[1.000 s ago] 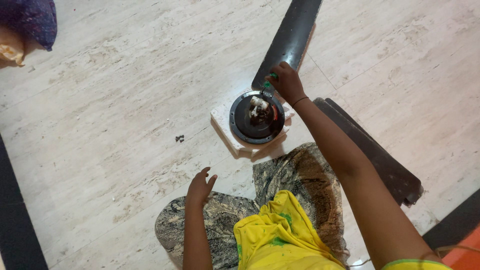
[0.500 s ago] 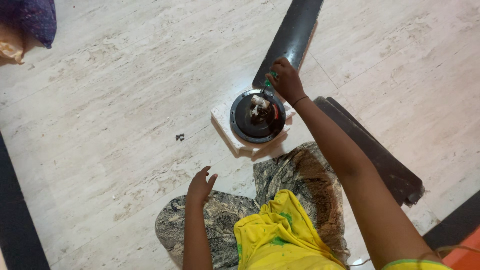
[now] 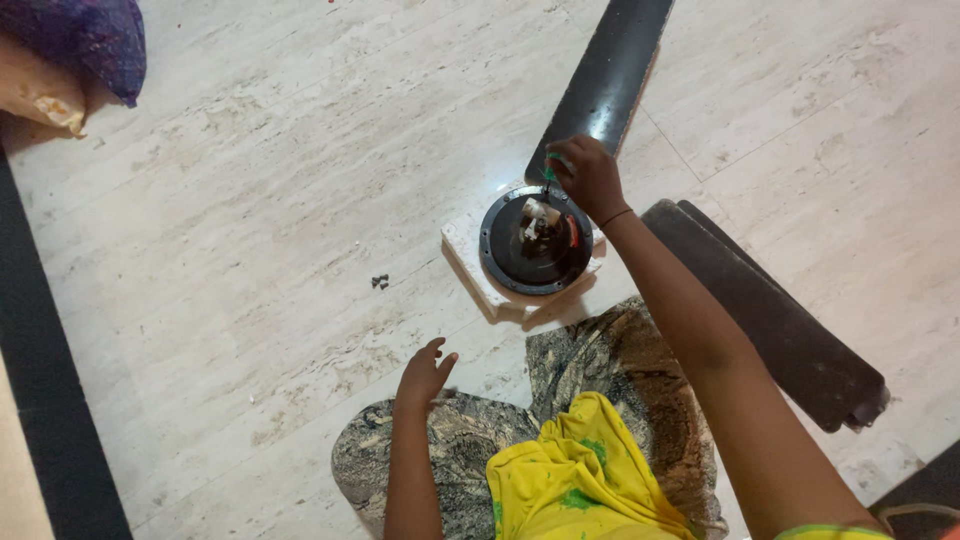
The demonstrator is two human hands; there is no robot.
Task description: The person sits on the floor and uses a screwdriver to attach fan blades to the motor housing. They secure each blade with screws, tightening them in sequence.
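View from the head camera, looking down at a person seated on a pale stone floor (image 3: 250, 200). The right hand (image 3: 588, 175) is closed around a green-handled screwdriver (image 3: 549, 172), fingers curled tight on the handle, its tip seemingly directed down at the far rim of a round black fan motor housing (image 3: 537, 241) — the exact contact point is hidden by the hand. The housing rests on a white foam block (image 3: 470, 255), which appears to keep it raised and level. One dark fan blade (image 3: 606, 85) extends away from the housing under the working hand; further blades (image 3: 775, 315) lie stacked on the floor to the right, apart from the housing. The left hand (image 3: 424, 374) holds nothing — fingers loosely spread, hovering just above the patterned cloth over the knee (image 3: 450, 440), probably for balance. A few small dark screws (image 3: 380, 282) lie loose on the floor, left of the foam block and within reach.
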